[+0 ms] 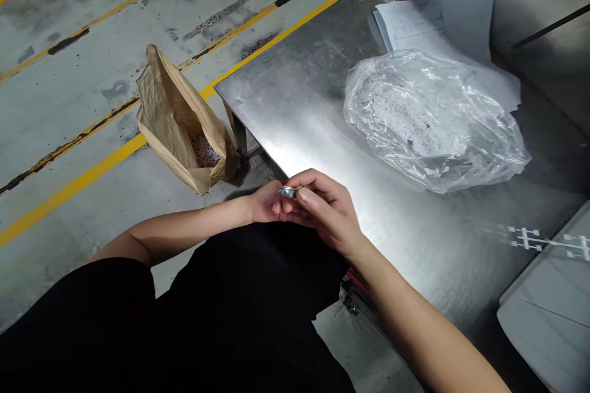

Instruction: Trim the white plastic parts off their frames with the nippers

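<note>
Both my hands meet at the near edge of a steel table [304, 104], over my lap. My left hand [267, 202] and my right hand [325, 209] are closed together on a small shiny metal part [287, 192] pinched between the fingertips. Its exact shape is too small to make out. A crumpled clear plastic bag [431, 120] with small pieces inside lies on the table beyond my right hand.
An open brown paper sack [177, 120] with small metal pieces stands on the floor left of the table. Sheets of paper [442, 24] lie at the table's far side. White flat parts [548, 241] rest near a grey tray [548, 313] at right. Yellow lines cross the floor.
</note>
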A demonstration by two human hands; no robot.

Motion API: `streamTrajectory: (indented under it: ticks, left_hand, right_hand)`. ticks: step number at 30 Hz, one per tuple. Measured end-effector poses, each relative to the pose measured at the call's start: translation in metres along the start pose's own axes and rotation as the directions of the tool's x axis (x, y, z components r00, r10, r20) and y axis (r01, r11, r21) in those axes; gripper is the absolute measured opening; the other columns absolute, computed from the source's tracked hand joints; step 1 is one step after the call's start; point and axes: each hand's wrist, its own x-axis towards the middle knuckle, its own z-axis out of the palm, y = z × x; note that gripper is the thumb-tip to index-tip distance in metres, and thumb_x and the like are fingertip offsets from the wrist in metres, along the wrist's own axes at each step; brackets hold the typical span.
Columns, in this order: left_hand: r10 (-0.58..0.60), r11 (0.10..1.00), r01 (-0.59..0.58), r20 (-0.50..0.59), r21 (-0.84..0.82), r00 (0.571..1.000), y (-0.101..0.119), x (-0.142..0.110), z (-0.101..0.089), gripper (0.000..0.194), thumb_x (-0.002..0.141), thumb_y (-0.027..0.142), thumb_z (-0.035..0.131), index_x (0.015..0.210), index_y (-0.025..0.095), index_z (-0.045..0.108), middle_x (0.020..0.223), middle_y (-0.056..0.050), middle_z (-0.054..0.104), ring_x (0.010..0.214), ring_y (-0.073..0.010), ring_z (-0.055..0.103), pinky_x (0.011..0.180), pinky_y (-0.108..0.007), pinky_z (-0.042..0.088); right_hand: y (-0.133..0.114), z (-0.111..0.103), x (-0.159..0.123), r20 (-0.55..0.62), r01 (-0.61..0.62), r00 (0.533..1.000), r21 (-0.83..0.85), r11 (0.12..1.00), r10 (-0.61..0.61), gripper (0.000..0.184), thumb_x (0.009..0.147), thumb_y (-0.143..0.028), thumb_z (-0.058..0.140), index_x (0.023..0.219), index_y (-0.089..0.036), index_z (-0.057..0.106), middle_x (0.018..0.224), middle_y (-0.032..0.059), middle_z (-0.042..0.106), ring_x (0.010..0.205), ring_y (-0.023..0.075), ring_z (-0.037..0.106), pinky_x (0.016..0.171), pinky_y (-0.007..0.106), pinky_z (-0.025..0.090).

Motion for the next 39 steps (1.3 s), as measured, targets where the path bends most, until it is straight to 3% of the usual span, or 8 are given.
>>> streamTrajectory:
  ticks: [6,11,15,20,23,27,31,39]
  left_hand:
    - [-0.178,0.977,0.188,0.093,-0.104,0.98,-0.004,0.001,-0.012,0.037,0.096,0.026,0.051,0.105,0.003,0.078,0.101,-0.021,0.085,0.1,-0.0342,0.085,0.106,-0.05,0.063]
    - [-0.197,0.963,0.217,0.128,-0.158,0.972,-0.025,-0.058,-0.002,0.051,0.104,0.033,0.049,0.124,-0.001,0.08,0.126,-0.027,0.082,0.112,-0.0326,0.084,0.107,-0.044,0.062]
    - [-0.138,0.982,0.152,0.125,-0.109,0.983,-0.006,-0.066,0.054,0.051,0.109,0.035,0.047,0.128,-0.001,0.079,0.134,-0.028,0.079,0.119,-0.0332,0.082,0.112,-0.045,0.061]
    - [0.229,0.958,-0.228,-0.015,-0.174,0.973,0.05,0.023,0.169,0.067,0.116,0.044,0.044,0.166,0.0,0.043,0.159,-0.028,0.062,0.15,-0.0343,0.065,0.124,-0.043,0.056]
    - [0.257,0.94,-0.276,-0.115,-0.199,0.96,0.066,0.062,0.204,0.072,0.116,0.048,0.048,0.172,0.006,0.033,0.169,-0.028,0.049,0.162,-0.0332,0.052,0.129,-0.042,0.052]
    - [0.275,0.931,-0.296,-0.124,-0.215,0.954,0.073,0.063,0.202,0.068,0.114,0.052,0.052,0.168,0.013,0.038,0.164,-0.026,0.053,0.159,-0.0344,0.055,0.125,-0.046,0.056]
    - [0.314,0.939,-0.324,-0.099,-0.119,0.944,0.072,0.055,0.194,0.054,0.115,0.05,0.049,0.155,0.014,0.047,0.154,-0.025,0.062,0.151,-0.0332,0.063,0.118,-0.044,0.062]
    - [0.195,0.92,-0.207,0.068,0.334,0.978,0.027,0.058,0.177,0.026,0.104,0.027,0.063,0.126,0.014,0.068,0.139,-0.021,0.076,0.134,-0.0304,0.076,0.121,-0.046,0.062]
  right_hand:
    - [-0.02,-0.031,-0.015,-0.23,0.162,0.962,0.051,0.985,-0.146,0.017,0.105,-0.039,0.077,0.104,-0.022,0.08,0.078,0.0006,0.071,0.081,0.0217,0.078,0.087,0.043,0.069]
    - [-0.026,-0.084,-0.057,-0.509,0.307,0.807,-0.072,0.949,-0.3,0.015,0.098,-0.038,0.082,0.098,-0.023,0.083,0.073,0.0008,0.069,0.076,0.0213,0.077,0.085,0.041,0.069]
    - [-0.023,-0.113,-0.095,-0.711,0.386,0.618,-0.097,0.917,-0.335,0.016,0.092,-0.039,0.085,0.09,-0.023,0.082,0.068,-0.001,0.064,0.069,0.0191,0.072,0.078,0.038,0.068]
    - [-0.038,-0.115,-0.127,-0.809,0.514,0.438,-0.133,0.847,-0.392,0.018,0.087,-0.038,0.089,0.082,-0.024,0.078,0.068,-0.0022,0.061,0.067,0.0176,0.068,0.078,0.038,0.066]
    - [-0.048,-0.105,-0.145,-0.794,0.523,0.372,-0.248,0.815,-0.48,0.014,0.09,-0.038,0.086,0.09,-0.025,0.082,0.069,-0.0015,0.061,0.069,0.0188,0.068,0.079,0.039,0.065]
    - [-0.049,-0.094,-0.16,-0.766,0.468,0.33,-0.375,0.8,-0.552,0.019,0.094,-0.041,0.084,0.095,-0.023,0.084,0.068,-0.0008,0.06,0.071,0.0211,0.07,0.078,0.04,0.065]
    - [-0.041,-0.096,-0.154,-0.762,0.481,0.362,-0.34,0.808,-0.536,0.019,0.096,-0.043,0.082,0.097,-0.024,0.082,0.068,-0.0011,0.063,0.07,0.0207,0.072,0.079,0.041,0.065]
    - [-0.018,-0.109,-0.128,-0.864,0.374,0.342,-0.234,0.897,-0.369,0.032,0.095,-0.049,0.085,0.105,-0.022,0.072,0.079,-0.0031,0.075,0.077,0.0143,0.076,0.08,0.028,0.061]
